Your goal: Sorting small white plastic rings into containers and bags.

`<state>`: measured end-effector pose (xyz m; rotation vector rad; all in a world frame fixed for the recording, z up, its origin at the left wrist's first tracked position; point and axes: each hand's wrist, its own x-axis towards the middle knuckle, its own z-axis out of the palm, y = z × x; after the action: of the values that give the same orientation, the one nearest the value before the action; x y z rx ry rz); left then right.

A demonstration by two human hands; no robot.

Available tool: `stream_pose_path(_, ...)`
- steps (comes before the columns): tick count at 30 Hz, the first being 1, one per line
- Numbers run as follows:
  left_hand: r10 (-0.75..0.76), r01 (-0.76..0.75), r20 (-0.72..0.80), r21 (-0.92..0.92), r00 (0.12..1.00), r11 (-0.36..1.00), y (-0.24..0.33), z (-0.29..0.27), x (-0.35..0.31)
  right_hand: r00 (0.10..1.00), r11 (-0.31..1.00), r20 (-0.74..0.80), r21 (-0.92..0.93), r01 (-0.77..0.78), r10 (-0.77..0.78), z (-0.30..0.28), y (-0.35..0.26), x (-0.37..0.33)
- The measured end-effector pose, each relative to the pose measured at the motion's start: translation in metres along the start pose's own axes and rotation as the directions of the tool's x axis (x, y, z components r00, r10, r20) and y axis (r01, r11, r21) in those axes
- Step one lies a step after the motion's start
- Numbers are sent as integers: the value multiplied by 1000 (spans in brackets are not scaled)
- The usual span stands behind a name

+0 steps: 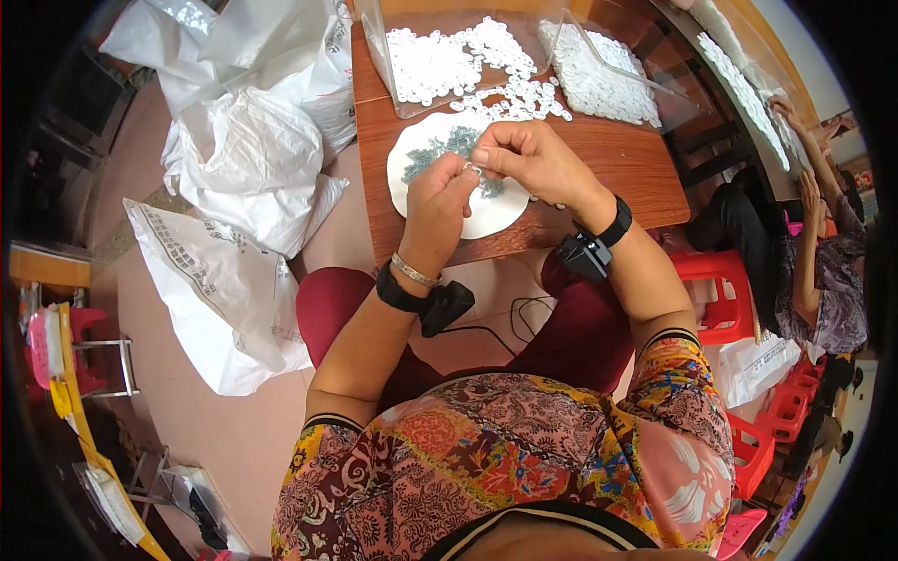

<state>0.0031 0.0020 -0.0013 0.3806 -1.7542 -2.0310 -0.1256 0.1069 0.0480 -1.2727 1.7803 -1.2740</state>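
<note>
Over a white round plate (418, 140) at the table's near edge, my two hands meet fingertip to fingertip. Thumb and forefinger of my left hand (440, 198) pinch a small white plastic piece (473, 169), which looks ring-shaped. My right hand (540, 166) is closed in a pinch right beside that piece; whatever lies between its fingertips is too small to make out. Beneath the hands, a pile of small grey-green, metallic-looking parts (432, 156) is spread on the plate. Loose white plastic pieces with holes (517, 96) lie just beyond it.
A clear bin (398, 105) of white pieces stands at the far side of the wooden table (608, 168), beside another clear bin (608, 75). White sacks (238, 150) crowd the floor at left. Red stools (716, 290) and another person (828, 271) are at right.
</note>
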Motion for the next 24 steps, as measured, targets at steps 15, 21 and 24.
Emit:
stream_pose_path(15,10,-11,19,37,1000,999,1,-3,3,998,995,-51,-95,32,-37,1,3,0)
stream_pose_path(21,25,-25,19,26,999,999,0,-3,4,996,987,-88,-162,-1,-14,-5,-4,-1)
stream_pose_path(24,42,-42,23,16,999,999,-3,-3,4,995,989,-69,-139,60,-70,3,2,1)
